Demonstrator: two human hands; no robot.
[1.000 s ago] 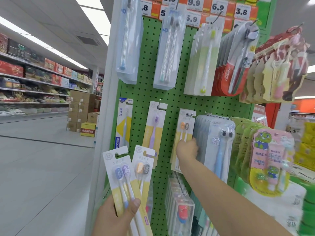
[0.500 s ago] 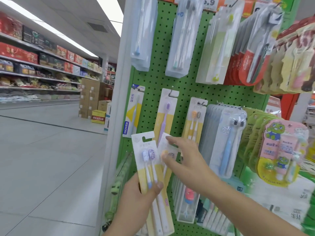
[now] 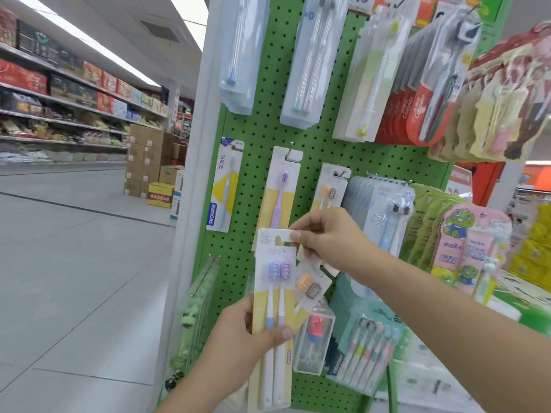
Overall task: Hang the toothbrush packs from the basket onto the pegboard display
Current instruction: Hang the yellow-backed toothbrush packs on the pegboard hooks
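My left hand point(image 3: 247, 338) grips the lower part of a yellow-and-white pack with two purple-headed toothbrushes point(image 3: 275, 296), held upright in front of the green pegboard point(image 3: 259, 135). Just behind it sits a second pack with orange and grey brush heads point(image 3: 310, 286), tilted to the right. My right hand point(image 3: 331, 238) pinches that pack's top, which its fingers hide, and its thumb lies at the top corner of the purple-headed pack. An identical orange-and-grey pack point(image 3: 328, 189) hangs on a peg right above my right hand. No basket is in view.
The board carries a single purple brush pack point(image 3: 280, 192), a Frog pack point(image 3: 223, 186), grey packs point(image 3: 384, 210) and clear boxed brushes higher up. Green and pink frog kids' packs point(image 3: 471, 242) jut out at the right. An aisle with shelves and stacked cartons point(image 3: 143, 162) opens to the left.
My right hand left the pack hanging on the board, came down to the two packs in my left hand and took the orange-and-grey one, tilting it out to the right.
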